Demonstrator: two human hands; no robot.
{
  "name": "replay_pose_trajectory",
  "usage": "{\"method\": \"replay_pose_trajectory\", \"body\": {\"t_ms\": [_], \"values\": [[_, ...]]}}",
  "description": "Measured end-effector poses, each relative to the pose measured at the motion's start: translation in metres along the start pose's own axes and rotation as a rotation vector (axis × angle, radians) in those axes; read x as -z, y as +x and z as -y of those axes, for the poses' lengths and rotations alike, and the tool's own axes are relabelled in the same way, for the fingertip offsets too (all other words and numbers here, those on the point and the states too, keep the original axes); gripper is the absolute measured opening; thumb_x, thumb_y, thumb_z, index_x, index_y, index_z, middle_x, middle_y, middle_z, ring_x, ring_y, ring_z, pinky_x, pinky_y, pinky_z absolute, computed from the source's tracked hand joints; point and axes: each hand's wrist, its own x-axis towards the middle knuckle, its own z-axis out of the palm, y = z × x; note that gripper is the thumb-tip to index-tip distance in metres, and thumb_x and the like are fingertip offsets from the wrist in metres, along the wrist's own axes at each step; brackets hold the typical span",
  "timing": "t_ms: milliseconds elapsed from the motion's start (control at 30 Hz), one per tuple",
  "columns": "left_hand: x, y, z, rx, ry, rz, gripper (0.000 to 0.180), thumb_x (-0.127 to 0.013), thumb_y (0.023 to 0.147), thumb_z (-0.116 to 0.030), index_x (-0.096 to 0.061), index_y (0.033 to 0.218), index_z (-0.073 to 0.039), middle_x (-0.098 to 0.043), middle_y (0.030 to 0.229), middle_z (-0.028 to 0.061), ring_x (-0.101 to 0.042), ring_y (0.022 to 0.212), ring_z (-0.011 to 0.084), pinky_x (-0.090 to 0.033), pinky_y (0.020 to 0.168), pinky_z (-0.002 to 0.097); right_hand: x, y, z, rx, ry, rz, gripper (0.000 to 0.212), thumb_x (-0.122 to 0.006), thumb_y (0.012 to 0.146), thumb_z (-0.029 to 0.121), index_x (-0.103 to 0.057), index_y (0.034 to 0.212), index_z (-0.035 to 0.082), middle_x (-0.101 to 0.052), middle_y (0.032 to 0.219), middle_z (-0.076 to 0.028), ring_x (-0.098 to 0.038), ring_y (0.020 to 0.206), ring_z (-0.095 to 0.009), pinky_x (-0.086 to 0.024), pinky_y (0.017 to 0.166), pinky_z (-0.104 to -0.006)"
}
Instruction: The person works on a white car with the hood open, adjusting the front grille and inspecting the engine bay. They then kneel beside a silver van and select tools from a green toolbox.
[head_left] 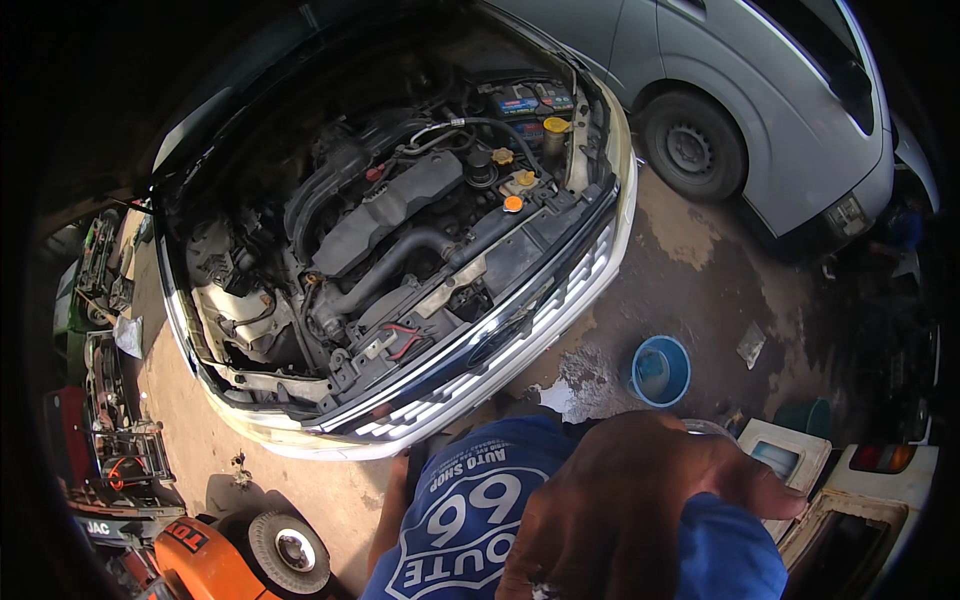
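Large and close at the bottom of the head view is my right hand [640,490], its back showing. The thumb stands out to the right, apart from the fingers, which point down and run out of view at the lower edge. I see nothing held in it. Beneath it is my blue printed shirt [470,510]. A strip of my left arm [392,512] hangs beside the shirt; the hand and its fingers cannot be made out. Ahead stands a white car [290,440] with its bonnet raised and its engine [385,215] exposed. Neither hand touches it.
A grey van [800,110] is parked at the far right. A blue bucket [677,362] sits on the wet, stained ground near the car's front. Worn white panels [815,440] lie at the right. An orange machine [195,560] with a wheel stands at the lower left.
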Motion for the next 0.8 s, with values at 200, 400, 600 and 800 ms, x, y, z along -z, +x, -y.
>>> {"method": "replay_pose_trajectory", "body": {"t_ms": [200,400,600,800], "values": [[-0.004,-0.002,0.021,-0.013,-0.006,0.007,0.045,-0.073,0.088,-0.033,-0.072,0.113,0.005,-0.076,0.100,0.0185,-0.072,0.093,0.0275,-0.055,0.085,0.0394,0.021,0.029,0.002,-0.324,0.035,0.319,0.118,-0.058,0.089,0.076,-0.040,0.138,-0.030,-0.050,0.128,-0.052,-0.060,0.114,-0.062,-0.050,0.096,-0.0633],[0.004,-0.024,0.070,-0.054,-0.221,-0.097,0.044,-0.074,0.088,-0.032,-0.072,0.113,0.005,-0.076,0.099,0.0176,-0.072,0.092,0.0263,-0.055,0.084,0.0389,-0.035,0.015,-0.100,-0.189,0.213,-0.036,0.119,-0.061,0.088,0.076,-0.039,0.138,-0.030,-0.056,0.115,-0.050,-0.069,0.099,-0.052,-0.054,0.087,-0.0556],[-0.027,-0.092,0.164,0.097,-0.624,-0.294,0.041,-0.077,0.086,-0.028,-0.072,0.110,0.005,-0.075,0.095,0.0147,-0.070,0.088,0.0205,-0.055,0.080,0.0369,-0.015,0.032,-0.184,-0.592,0.662,0.478,0.125,-0.068,0.082,0.077,-0.039,0.137,-0.031,-0.060,0.100,-0.039,-0.069,0.082,-0.040,-0.055,0.084,-0.0488],[-0.117,-0.164,0.280,0.159,-0.253,-0.223,0.049,-0.062,0.093,-0.042,-0.072,0.117,0.000,-0.073,0.115,0.0188,-0.069,0.107,0.0301,-0.052,0.095,0.0395,-0.067,-0.003,-0.271,-0.561,0.848,0.268,0.123,-0.077,0.079,0.070,-0.036,0.142,-0.027,-0.046,0.130,-0.051,-0.057,0.121,-0.052,-0.040,0.110,-0.0505]]}}
